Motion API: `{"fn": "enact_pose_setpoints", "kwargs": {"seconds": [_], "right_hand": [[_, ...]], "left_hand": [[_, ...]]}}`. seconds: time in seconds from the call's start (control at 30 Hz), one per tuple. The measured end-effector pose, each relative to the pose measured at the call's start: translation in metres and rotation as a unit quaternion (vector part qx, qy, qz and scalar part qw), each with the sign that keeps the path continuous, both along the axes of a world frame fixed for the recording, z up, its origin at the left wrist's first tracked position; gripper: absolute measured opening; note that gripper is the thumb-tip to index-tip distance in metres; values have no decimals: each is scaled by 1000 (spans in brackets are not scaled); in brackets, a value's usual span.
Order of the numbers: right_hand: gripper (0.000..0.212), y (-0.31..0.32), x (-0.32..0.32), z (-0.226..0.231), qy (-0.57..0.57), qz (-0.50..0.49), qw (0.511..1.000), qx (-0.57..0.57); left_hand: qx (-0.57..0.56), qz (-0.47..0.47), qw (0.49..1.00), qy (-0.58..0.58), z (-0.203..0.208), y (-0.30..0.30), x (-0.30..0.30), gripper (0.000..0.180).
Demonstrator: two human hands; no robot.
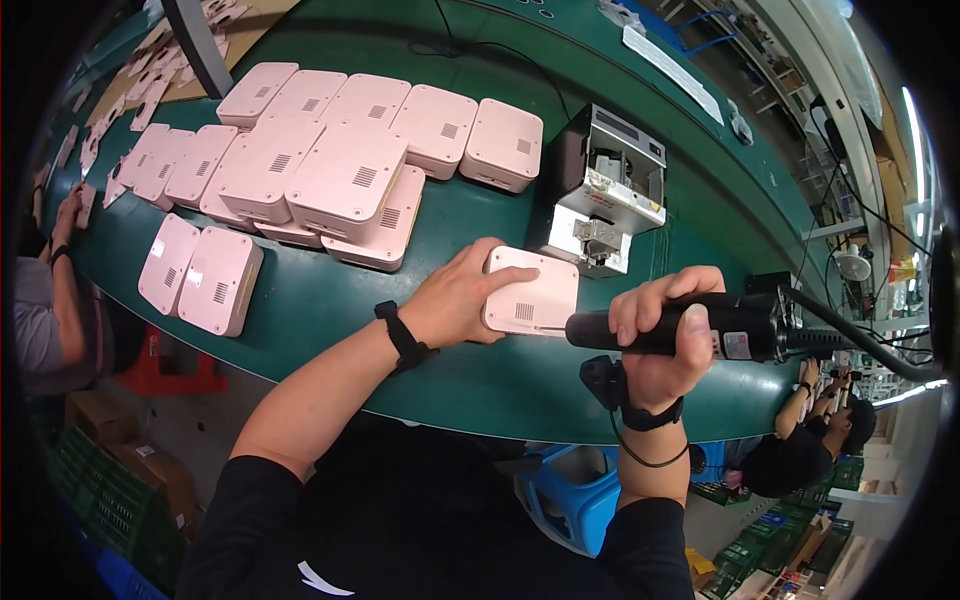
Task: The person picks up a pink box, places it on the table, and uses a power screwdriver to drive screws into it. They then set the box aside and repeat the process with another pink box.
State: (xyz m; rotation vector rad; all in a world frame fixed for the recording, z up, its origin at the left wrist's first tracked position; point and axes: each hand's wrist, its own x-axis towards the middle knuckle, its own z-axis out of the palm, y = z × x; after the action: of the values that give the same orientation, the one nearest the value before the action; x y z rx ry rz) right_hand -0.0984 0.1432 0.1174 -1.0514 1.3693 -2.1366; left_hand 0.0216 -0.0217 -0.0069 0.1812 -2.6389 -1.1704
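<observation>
A pale pink square plastic housing (545, 285) with rounded corners and a small slotted vent lies on the green bench in front of me. My left hand (462, 295) grips it by its left side, thumb across the top face. In my right hand (665, 325) is a black electric screwdriver (735, 328), fingers wrapped round its body and a cable running off to the right. Its thin bit points left and reaches the near edge of the housing; whether it sits in a screw I cannot tell. Just beyond stands a black and silver screw feeder (605, 195).
Several like housings (350, 175) are stacked at the back left, with two more (200, 270) nearer the bench's front edge. Flat pink parts (150, 100) lie at the far left, where a co-worker's hand (68, 212) reaches in. A blue stool (575, 495) stands below the bench.
</observation>
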Motion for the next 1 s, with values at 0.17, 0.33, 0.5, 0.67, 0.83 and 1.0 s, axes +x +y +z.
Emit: {"fn": "enact_pose_setpoints", "kwargs": {"seconds": [0.17,0.33,0.5,0.67,0.83,1.0], "right_hand": [[32,-2,6,-17,8,3,1000,14],[33,-5,6,-19,4,14,1000,2],[33,-5,5,-17,14,33,999,10],[27,-6,-17,0,19,-20,999,-33],[20,-26,-59,16,71,-124,988,-59],[19,-33,-69,8,50,-138,989,-14]], "left_hand": [[-8,6,1000,16,-2,0,0,79],[-1,4,1000,4,0,-2,-1,81],[11,6,1000,3,-1,-1,-1,82],[12,-3,1000,-7,1,-2,1,81],[13,-4,1000,-12,3,-1,-1,80],[6,3,1000,-10,2,-2,0,80]]}}
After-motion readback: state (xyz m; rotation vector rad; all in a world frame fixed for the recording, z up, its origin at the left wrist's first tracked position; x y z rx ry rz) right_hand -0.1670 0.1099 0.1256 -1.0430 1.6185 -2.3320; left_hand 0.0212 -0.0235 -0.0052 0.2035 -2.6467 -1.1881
